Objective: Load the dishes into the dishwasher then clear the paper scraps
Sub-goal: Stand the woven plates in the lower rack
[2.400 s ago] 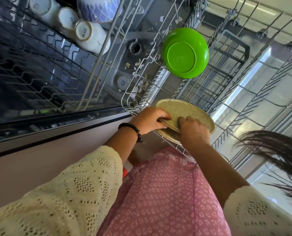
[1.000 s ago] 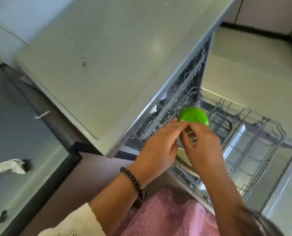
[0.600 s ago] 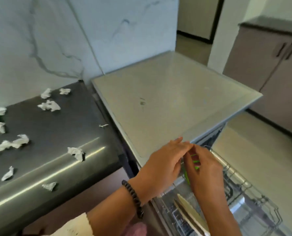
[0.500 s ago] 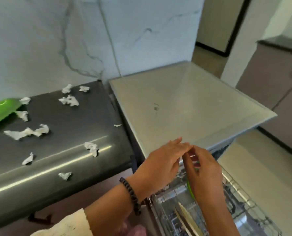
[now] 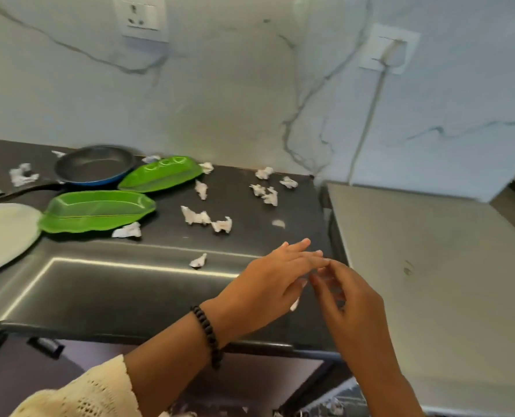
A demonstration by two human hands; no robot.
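Both hands, left hand and right hand, hover loosely open, seemingly empty. Dish-loading is unfinished: next, grasp a green leaf dish on the worktop.

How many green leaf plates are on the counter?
2. One green leaf plate lies near the counter's front, beside a pale round plate. The other lies farther back, against the frying pan.
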